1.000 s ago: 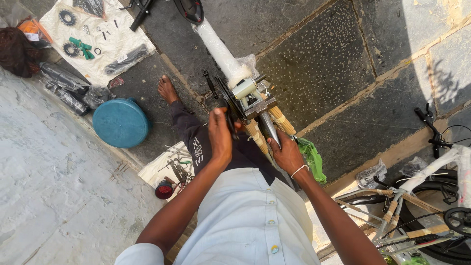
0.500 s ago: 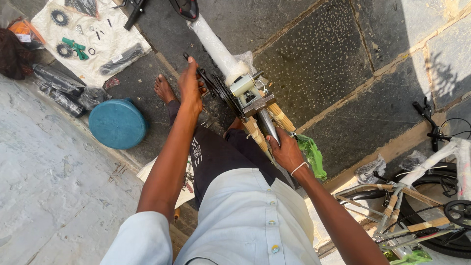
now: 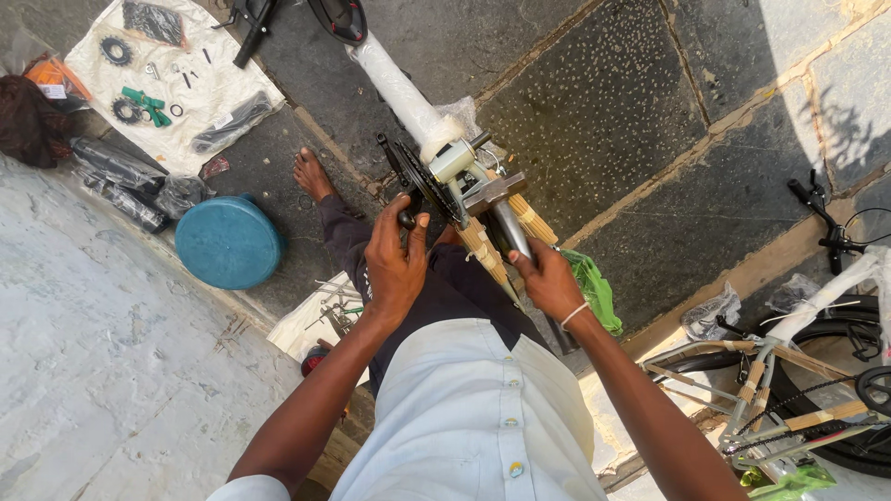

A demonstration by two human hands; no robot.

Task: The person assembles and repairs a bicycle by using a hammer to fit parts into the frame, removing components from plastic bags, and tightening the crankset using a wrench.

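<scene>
A bicycle frame, its long tube wrapped in white foam (image 3: 399,88), lies tilted across my lap. The cream bottom bracket (image 3: 455,162) carries a black chainring (image 3: 415,178) and a crank. My left hand (image 3: 394,264) is closed around the black crank arm's end (image 3: 406,219), just below the chainring. My right hand (image 3: 548,283) grips the bare grey tube (image 3: 510,227) beside the cardboard-wrapped stays (image 3: 483,246). A white band circles my right wrist.
A blue round stool (image 3: 228,241) stands at the left. A white cloth (image 3: 200,88) beyond it holds sprockets and small tools. Black wrapped bundles (image 3: 121,176) lie nearby. A second, partly wrapped bicycle (image 3: 798,371) stands at the right. A green bag (image 3: 594,288) lies under my right wrist.
My left hand reached up along the chainring half a second ago and has come back down onto the crank arm. My right hand has kept its hold on the grey tube.
</scene>
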